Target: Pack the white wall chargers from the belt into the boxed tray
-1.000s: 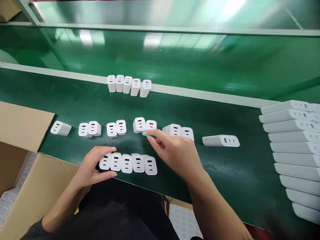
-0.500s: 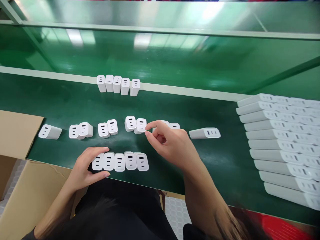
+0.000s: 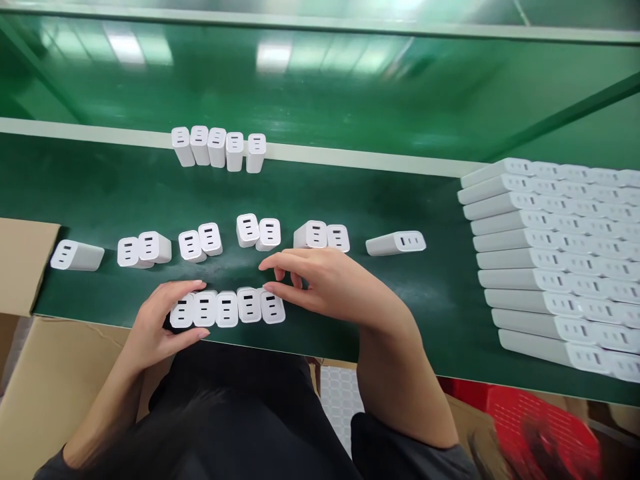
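Several white chargers (image 3: 227,309) stand side by side in a short row near the front edge, port ends up. My left hand (image 3: 163,320) wraps round the left end of this row, thumb in front and fingers behind. At the row's right end my right hand (image 3: 320,283) hovers with fingers apart and nothing between them. Its thumb tip comes close to the last charger (image 3: 273,307); whether they touch I cannot tell. Behind the hands, a charger pair (image 3: 249,231) stands upright, and another pair (image 3: 337,238) is partly covered by my right hand.
A large block of stacked chargers (image 3: 530,280) lies at the right. More chargers (image 3: 217,148) stand along the back ledge; a single one (image 3: 395,243) lies right of centre, another (image 3: 77,255) far left. Cardboard flaps (image 3: 27,263) border the green bench (image 3: 400,313); a red stool (image 3: 540,427) is below.
My right hand has moved from the middle chargers down towards the right end of the front row. My left hand keeps its place round the left end. The whole view has shifted slightly.
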`<action>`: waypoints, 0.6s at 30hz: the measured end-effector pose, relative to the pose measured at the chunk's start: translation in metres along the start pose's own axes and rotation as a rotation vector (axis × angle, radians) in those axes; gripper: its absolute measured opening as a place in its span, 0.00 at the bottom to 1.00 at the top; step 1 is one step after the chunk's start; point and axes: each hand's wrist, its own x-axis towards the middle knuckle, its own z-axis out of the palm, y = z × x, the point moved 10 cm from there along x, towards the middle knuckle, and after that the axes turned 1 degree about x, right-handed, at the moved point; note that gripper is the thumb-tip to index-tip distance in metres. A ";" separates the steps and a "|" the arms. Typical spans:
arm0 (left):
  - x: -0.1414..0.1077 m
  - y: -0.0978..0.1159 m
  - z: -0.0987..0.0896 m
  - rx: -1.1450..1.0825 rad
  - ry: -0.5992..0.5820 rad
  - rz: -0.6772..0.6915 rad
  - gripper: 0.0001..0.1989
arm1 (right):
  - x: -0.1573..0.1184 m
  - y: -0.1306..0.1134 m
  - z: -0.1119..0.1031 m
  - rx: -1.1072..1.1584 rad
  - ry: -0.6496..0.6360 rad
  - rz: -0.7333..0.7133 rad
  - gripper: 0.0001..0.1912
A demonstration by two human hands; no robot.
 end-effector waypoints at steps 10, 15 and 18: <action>-0.001 -0.003 0.001 0.001 -0.005 -0.010 0.28 | -0.003 -0.011 0.013 0.058 -0.140 -0.129 0.16; 0.000 -0.002 0.001 -0.006 -0.005 0.000 0.28 | -0.002 -0.011 0.017 0.059 -0.166 -0.132 0.15; 0.000 -0.001 0.001 -0.008 -0.007 0.002 0.28 | -0.001 -0.011 0.018 0.063 -0.179 -0.130 0.14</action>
